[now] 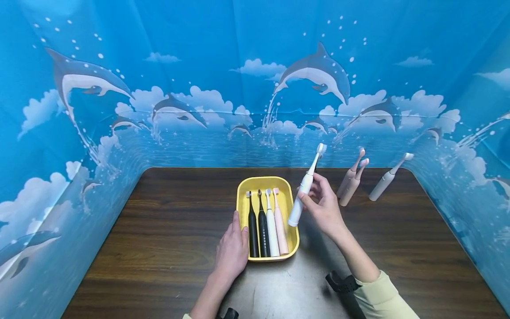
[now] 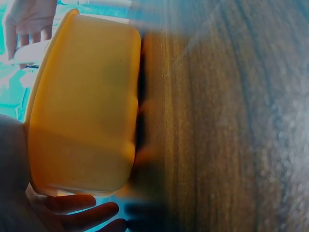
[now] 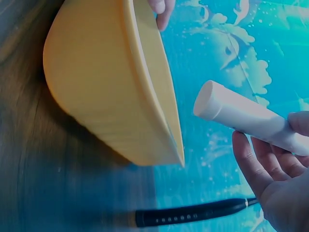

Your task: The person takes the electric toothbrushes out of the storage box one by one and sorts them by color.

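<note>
We find left hand [image 1: 233,249] gripping yellow tray [image 1: 264,182], presumably steadying it; right hand [image 1: 326,207] pinches white electric toothbrush [image 1: 304,188] alongside.

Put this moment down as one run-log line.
right hand: holds white toothbrush | left hand: holds yellow tray | in tray: four toothbrushes | standing, farther right: two pink toothbrushes, another white toothbrush

The head view is bright and clear, with pale glare on the near table [image 1: 275,290], while the hazy, colour-shifted wrist views show shadow beneath the tray [image 2: 87,96] and a washed-out backdrop [image 3: 217,53].
</note>
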`<state>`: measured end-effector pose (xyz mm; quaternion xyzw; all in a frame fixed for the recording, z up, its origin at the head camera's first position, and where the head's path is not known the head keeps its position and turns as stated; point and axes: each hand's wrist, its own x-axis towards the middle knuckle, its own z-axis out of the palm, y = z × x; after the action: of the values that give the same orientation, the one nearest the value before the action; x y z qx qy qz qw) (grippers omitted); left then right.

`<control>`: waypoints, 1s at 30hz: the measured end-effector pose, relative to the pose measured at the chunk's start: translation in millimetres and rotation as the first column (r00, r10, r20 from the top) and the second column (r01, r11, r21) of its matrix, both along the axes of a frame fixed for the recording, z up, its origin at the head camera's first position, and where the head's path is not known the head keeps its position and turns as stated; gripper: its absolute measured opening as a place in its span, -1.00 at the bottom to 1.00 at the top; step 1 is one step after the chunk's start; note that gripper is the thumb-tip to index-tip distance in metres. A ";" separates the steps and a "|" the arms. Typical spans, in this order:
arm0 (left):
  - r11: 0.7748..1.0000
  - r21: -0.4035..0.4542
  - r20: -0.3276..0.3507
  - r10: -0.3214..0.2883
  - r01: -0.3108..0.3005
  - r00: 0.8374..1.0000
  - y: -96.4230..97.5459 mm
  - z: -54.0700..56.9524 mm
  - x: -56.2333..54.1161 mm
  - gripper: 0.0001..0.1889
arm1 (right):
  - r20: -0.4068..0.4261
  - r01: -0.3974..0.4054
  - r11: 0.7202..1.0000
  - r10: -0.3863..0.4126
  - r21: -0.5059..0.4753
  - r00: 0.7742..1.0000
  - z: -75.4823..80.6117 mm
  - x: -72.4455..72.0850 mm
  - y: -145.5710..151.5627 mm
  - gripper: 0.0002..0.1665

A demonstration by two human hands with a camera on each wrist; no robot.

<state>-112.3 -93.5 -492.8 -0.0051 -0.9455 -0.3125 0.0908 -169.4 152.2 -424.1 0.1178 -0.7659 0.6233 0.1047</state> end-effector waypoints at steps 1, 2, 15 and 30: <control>1.000 0.002 0.001 0.000 0.000 1.000 -0.4 -0.3 0.0 -0.40 | -0.008 0.010 1.000 -0.010 -0.005 1.000 -0.4 0.4 2.6 -0.32; 1.000 0.003 0.001 0.000 0.000 1.000 -0.6 -0.7 0.0 -0.40 | -0.019 0.019 1.000 -0.019 -0.007 1.000 -1.1 0.8 5.4 -0.32; 1.000 0.012 0.008 0.010 -0.010 1.000 -1.9 -1.4 0.5 -0.40 | -0.145 0.144 0.988 -0.134 0.058 0.980 -9.4 11.2 40.3 -0.33; 1.000 0.006 -0.007 0.004 -0.004 1.000 -0.5 -1.3 -0.4 -0.40 | -0.327 0.344 0.936 -0.302 0.078 0.895 -19.7 9.2 82.6 -0.32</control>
<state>-112.7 -93.9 -494.0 -0.0042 -0.9443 -0.3152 0.0949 -160.2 234.9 -443.8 0.0919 -0.7888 0.5182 0.3176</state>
